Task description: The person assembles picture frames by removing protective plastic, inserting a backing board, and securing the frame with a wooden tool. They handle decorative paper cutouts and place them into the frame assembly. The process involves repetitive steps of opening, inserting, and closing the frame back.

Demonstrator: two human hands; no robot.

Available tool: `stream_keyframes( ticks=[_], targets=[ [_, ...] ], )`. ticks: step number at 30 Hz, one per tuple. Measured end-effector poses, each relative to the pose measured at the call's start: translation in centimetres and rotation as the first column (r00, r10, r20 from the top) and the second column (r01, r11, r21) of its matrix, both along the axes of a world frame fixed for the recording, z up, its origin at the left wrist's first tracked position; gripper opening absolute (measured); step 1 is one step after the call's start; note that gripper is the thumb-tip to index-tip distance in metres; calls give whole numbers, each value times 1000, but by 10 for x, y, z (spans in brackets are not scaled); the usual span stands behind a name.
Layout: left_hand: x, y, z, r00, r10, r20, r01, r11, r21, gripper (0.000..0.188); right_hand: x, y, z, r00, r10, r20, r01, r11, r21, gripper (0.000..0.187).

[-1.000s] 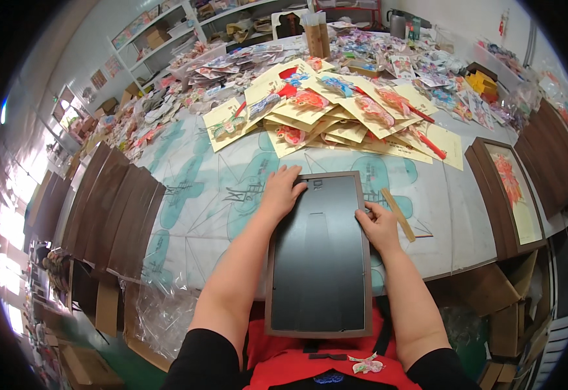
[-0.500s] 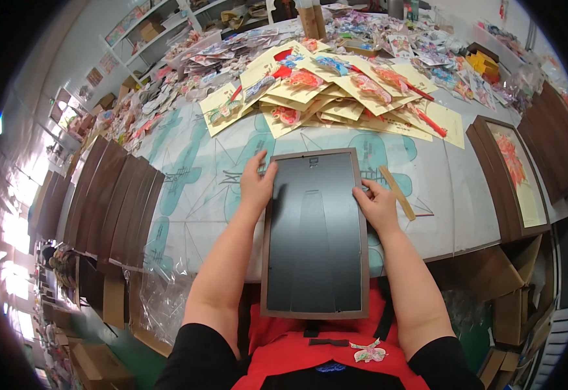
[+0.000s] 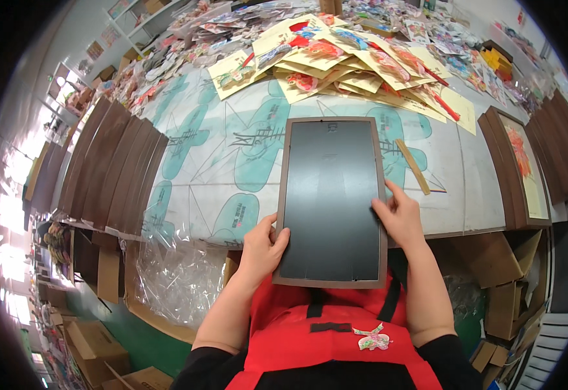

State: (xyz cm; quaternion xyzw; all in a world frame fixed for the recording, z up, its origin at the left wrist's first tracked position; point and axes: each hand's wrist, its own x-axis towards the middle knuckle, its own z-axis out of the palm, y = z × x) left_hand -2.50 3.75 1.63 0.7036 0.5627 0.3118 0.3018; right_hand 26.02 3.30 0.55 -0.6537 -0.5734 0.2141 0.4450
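A picture frame (image 3: 332, 201) with a brown border lies back side up, its dark backing board facing me. It rests partly on the near edge of the table, its lower end reaching over toward my apron. My left hand (image 3: 262, 246) grips the frame's left edge near the bottom, thumb on top. On the opposite side, my right hand (image 3: 401, 214) holds the right edge about midway down, thumb on the rim and fingers at the side. Beyond the frame lies a pile of cream cards (image 3: 336, 75) with colourful cut-out figures and red tassels.
Brown frames stand in a row (image 3: 112, 169) at the left; more frames (image 3: 514, 169) stand at the right. A thin wooden strip (image 3: 414, 168) lies right of my frame. Below the table edge are a box with clear plastic wrap (image 3: 183, 279) and open cardboard boxes (image 3: 501, 266).
My left hand has gone from the frame's upper left corner down to its lower left side. My right hand has slid lower along the right edge. The view has tilted downward.
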Motion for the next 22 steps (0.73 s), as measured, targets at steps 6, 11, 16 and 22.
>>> stream_keyframes(
  ticks=[6,11,16,22],
  targets=[
    [2,-3,-2,1000,18,-1,-18,997,75,31,-12,-28,4,989,54,139,-36,991,-130,35],
    [2,-1,-4,1000,15,-13,-13,996,92,29,-13,-31,8,967,105,233,-88,993,-84,26],
    [2,1,-7,999,34,-8,-33,999,31,30,-11,-29,2,986,118,117,-118,993,-15,30],
    [7,-12,-3,979,-28,-204,120,882,456,48,-13,-33,5,999,46,-12,-47,983,-176,36]
  ],
)
